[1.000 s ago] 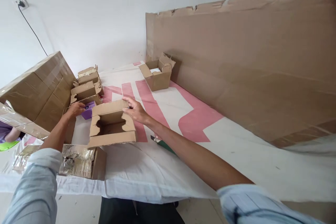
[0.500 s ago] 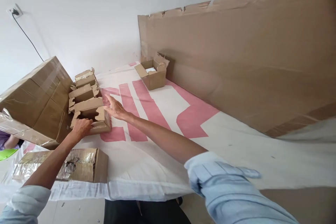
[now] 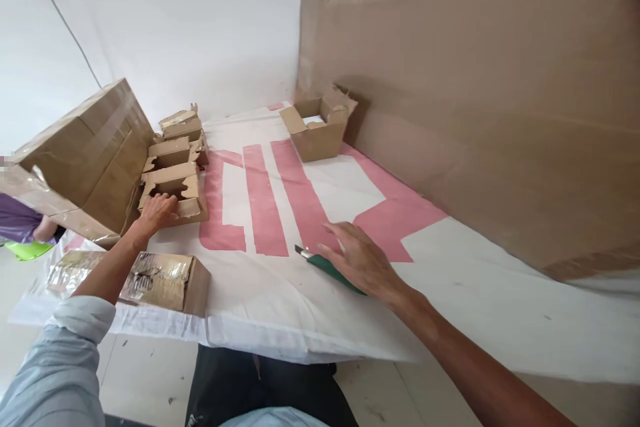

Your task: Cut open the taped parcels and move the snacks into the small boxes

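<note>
My left hand [image 3: 159, 211] is closed over the near wall of a small open cardboard box [image 3: 193, 208], its fingers reaching over the edge of the opening. That box is the nearest in a row, with another open box [image 3: 170, 153] and a further torn one [image 3: 181, 125] behind it. To the right, my right hand [image 3: 363, 260] is open, thumb and fingers apart, just over a green-handled utility knife [image 3: 333, 272]. The knife lies on the cloth with its metal tip pointing left. Whether the fingers touch the handle, I cannot tell.
A large taped carton [image 3: 83, 167] leans at the left beside the row. A closed taped box [image 3: 160, 282] lies near the front edge. An open box [image 3: 320, 141] stands by a tall cardboard panel [image 3: 450, 93]. Someone's purple sleeve [image 3: 17, 217] shows at far left.
My right hand has left the side of the nearest box and moved right and towards me, over the knife. My left hand stays on the box. The view has shifted.
</note>
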`<state>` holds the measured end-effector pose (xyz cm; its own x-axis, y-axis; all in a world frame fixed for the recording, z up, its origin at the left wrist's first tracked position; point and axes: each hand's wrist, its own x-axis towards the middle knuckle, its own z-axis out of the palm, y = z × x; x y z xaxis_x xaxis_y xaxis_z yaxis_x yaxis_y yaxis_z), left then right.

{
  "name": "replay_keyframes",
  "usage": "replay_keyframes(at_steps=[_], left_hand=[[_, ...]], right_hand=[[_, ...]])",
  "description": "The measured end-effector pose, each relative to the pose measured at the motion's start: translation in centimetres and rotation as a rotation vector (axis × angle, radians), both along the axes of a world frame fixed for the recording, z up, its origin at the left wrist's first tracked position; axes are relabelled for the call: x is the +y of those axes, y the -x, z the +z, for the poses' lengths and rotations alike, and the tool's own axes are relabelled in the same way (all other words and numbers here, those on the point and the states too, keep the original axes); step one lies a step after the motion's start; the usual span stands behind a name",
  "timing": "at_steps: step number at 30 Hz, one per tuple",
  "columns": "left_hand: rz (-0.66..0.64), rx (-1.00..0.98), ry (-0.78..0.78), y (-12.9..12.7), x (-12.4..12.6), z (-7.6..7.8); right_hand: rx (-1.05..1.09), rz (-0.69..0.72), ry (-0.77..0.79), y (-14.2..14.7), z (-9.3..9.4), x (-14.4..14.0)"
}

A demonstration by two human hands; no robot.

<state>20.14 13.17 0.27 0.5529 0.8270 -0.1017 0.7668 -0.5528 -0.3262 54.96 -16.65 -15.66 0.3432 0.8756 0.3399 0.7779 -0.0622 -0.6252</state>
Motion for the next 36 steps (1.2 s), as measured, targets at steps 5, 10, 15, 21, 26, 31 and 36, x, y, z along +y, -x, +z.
replay_keyframes(at_steps=[5, 10, 15, 21, 26, 31, 36], left_hand=[[-0.041, -0.183, 0.181, 5.4, -5.4, 2.4], [-0.08, -0.301, 0.58, 11.6, -12.0, 2.5], [-0.144, -0.324, 0.386, 10.7, -15.9, 0.6], [-0.266, -0.53, 0.29, 3.5, -20.3, -2.3], [-0.079, -0.839, 0.162, 5.9, -21.0, -2.1], [0.189, -1.138, 0.287, 10.8, -20.5, -4.1], [0.153, -1.267, 0.476, 9.9, -22.1, -6.2]], right_hand=[[-0.08, 0.026, 0.117, 0.4, -2.7, -3.9], [-0.074, -0.013, 0.153, 1.2, -5.1, -5.5], [-0.072, -0.023, 0.205, 1.8, -6.2, -6.1], [-0.105, -0.075, 0.201, 2.3, -6.0, -6.2], [-0.119, -0.072, 0.196, 1.7, -5.7, -6.7], [-0.11, -0.053, 0.201, 1.8, -5.3, -6.8], [0.037, -0.153, 0.198, 3.0, -4.2, -6.6]])
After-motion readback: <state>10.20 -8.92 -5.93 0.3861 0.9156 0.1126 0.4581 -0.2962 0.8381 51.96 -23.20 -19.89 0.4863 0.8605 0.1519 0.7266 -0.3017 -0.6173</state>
